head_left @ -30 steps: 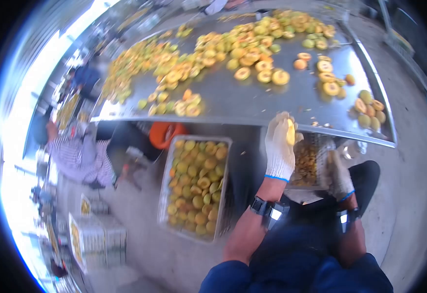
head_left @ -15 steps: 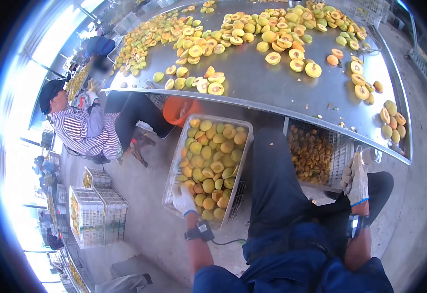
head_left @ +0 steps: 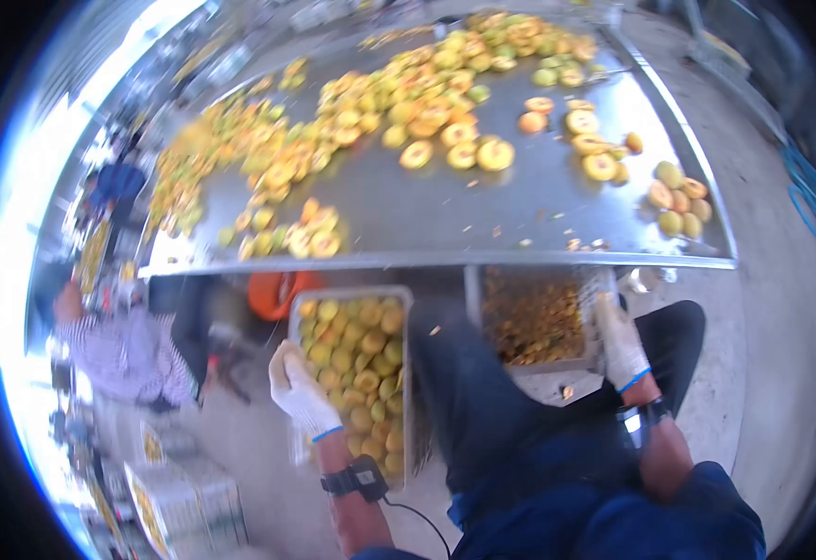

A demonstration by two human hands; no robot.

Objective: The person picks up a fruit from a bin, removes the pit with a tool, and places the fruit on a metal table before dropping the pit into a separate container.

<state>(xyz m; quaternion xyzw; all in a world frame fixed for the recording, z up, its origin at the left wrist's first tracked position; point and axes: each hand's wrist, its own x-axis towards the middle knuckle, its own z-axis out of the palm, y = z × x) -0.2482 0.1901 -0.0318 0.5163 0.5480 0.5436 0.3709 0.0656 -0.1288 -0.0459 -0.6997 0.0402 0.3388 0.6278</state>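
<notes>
My left hand (head_left: 303, 390), in a white knitted glove, is over the left edge of a plastic crate (head_left: 406, 373) full of yellow-green, apricot-like fruit (head_left: 356, 350). Its fingers are curled, and blur hides what they hold, if anything. My right hand (head_left: 619, 343), also gloved, is by the right side of a second crate (head_left: 543, 367), which contains brown fruit pits or scraps (head_left: 531, 317). The right fingers are bent together; what is in them cannot be made out. Both hands are below the front edge of a metal table (head_left: 408, 210).
Halved fruit (head_left: 431, 112) is heaped on the table, with a small group of fruit (head_left: 680, 201) near its right corner. An orange bucket (head_left: 277, 294) stands under the table. A co-worker in a striped top (head_left: 128, 350) sits left, above stacked crates (head_left: 188, 504).
My left hand has come off the fruit to the crate's left edge. My right hand stays beside the pit crate. The view has tilted up and swung right, with blur.
</notes>
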